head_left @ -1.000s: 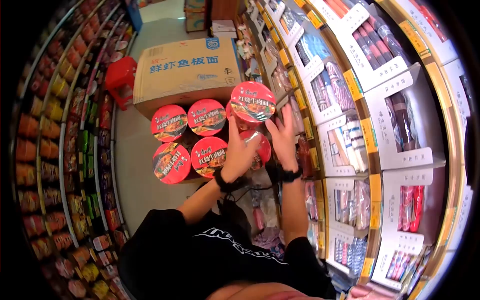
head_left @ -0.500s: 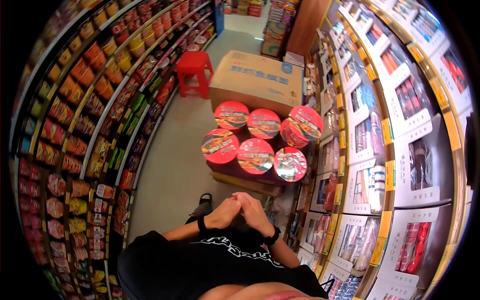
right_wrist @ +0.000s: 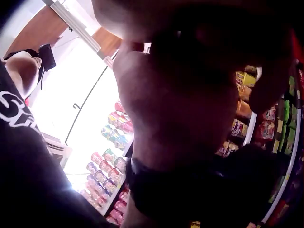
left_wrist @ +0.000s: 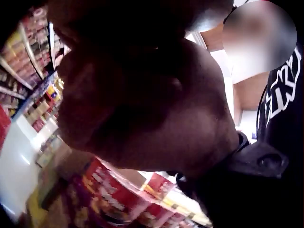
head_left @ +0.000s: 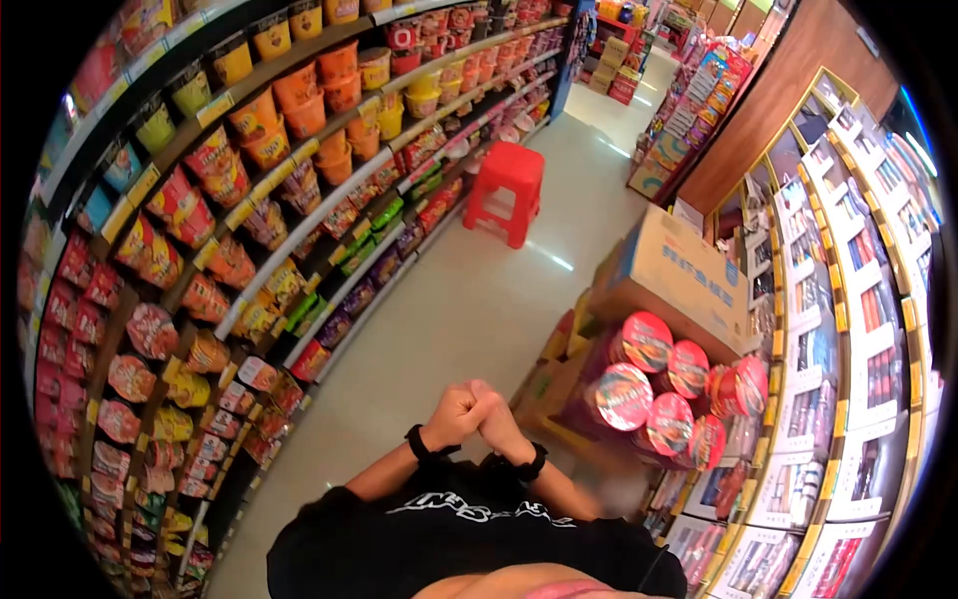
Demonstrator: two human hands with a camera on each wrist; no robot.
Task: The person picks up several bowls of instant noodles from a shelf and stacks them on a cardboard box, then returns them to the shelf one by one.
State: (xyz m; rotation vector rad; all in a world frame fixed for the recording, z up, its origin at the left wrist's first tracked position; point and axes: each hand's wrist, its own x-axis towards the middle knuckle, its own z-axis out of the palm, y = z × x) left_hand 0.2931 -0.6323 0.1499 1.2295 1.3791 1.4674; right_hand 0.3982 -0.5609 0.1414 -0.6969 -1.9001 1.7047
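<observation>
My left hand [head_left: 454, 416] and right hand [head_left: 501, 429] meet in front of my black shirt, fingers curled in against each other, with no item visible in them. Dark bands circle both wrists. In the left wrist view the left hand [left_wrist: 161, 114] is a dark close shape; the right hand [right_wrist: 175, 109] is likewise shadowed in its own view. Ahead and to the right, apart from my hands, stands a cluster of red-lidded instant noodle cups [head_left: 647, 341]. One cup [head_left: 740, 386] at the cluster's right side leans.
Behind the cups is a cardboard carton [head_left: 689, 275]. A red plastic stool [head_left: 507, 185] stands on the aisle floor [head_left: 399, 299]. Shelves of noodle cups and packets [head_left: 269, 130] line the left side. White boxes of packaged goods [head_left: 803, 409] fill the right-hand shelves.
Both hands left the cup at the right of the cluster and came together before my chest. My view has swung left, so cups and carton now appear farther right.
</observation>
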